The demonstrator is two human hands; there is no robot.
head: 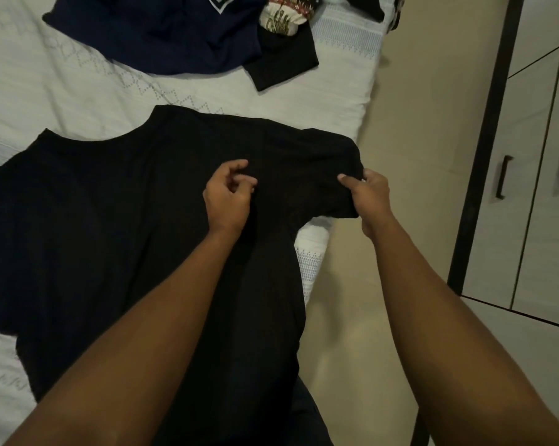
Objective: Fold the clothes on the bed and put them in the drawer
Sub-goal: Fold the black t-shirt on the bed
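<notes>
A black t-shirt (117, 204) lies spread flat across the white bed (46, 98), its collar toward the far left. My right hand (370, 196) grips the shirt's right sleeve at the bed's edge, thumb on top of the fabric. My left hand (228, 196) hovers over the shirt's middle with fingers loosely curled; whether it pinches any cloth is not clear. The shirt's lower part hangs off the bed toward me.
A navy garment (162, 33) lies at the far side of the bed, with a patterned cloth (283, 17) and another black piece (281, 62) beside it. A wardrobe with dark handles (503, 177) stands on the right across a beige floor (416, 107).
</notes>
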